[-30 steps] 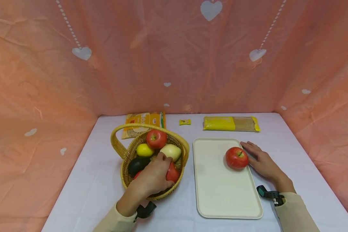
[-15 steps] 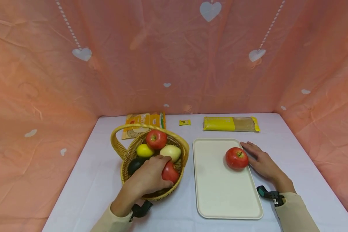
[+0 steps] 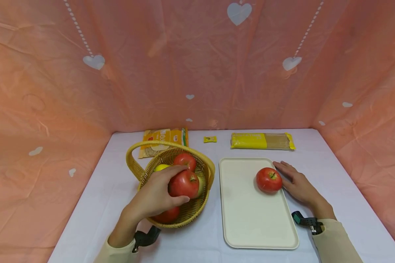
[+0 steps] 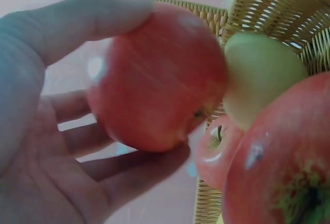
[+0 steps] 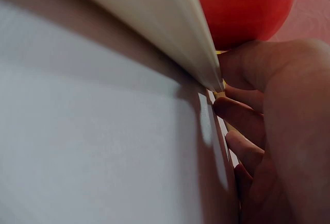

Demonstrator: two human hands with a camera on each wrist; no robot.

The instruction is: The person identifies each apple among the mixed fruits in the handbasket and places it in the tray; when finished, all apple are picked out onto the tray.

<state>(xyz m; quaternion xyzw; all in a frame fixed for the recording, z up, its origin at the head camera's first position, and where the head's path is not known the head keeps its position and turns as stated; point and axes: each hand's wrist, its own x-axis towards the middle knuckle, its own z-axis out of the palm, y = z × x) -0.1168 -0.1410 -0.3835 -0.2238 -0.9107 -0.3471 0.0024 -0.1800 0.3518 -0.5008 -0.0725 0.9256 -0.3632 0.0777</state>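
My left hand point(image 3: 153, 193) grips a red apple point(image 3: 184, 183) between thumb and fingers, over the wicker basket point(image 3: 193, 212). The left wrist view shows this apple from the side, beside a pale yellow-green fruit point(image 4: 262, 80). Inside the basket lie another red apple point(image 3: 185, 160), part of a yellow fruit point(image 3: 161, 167) and a red fruit point(image 3: 168, 215) partly under the hand. The dark fruit is hidden. At the right edge of the cream tray point(image 3: 247, 223), my right hand point(image 3: 297, 185) rests with relaxed fingers, close beside a red apple point(image 3: 269, 180) on the tray.
The basket's arched handle point(image 3: 136, 166) rises over its far side. Along the table's back lie an orange food bag point(image 3: 166, 136), a small yellow wrapped piece point(image 3: 210, 139) and a yellow-and-clear pack of noodles point(image 3: 262, 141). Pink cloth walls point(image 3: 214, 73) surround the table.
My left hand has drawn the red apple up out of the basket and slightly left, now covering the dark fruit and most of the pale one. The right hand stays put.
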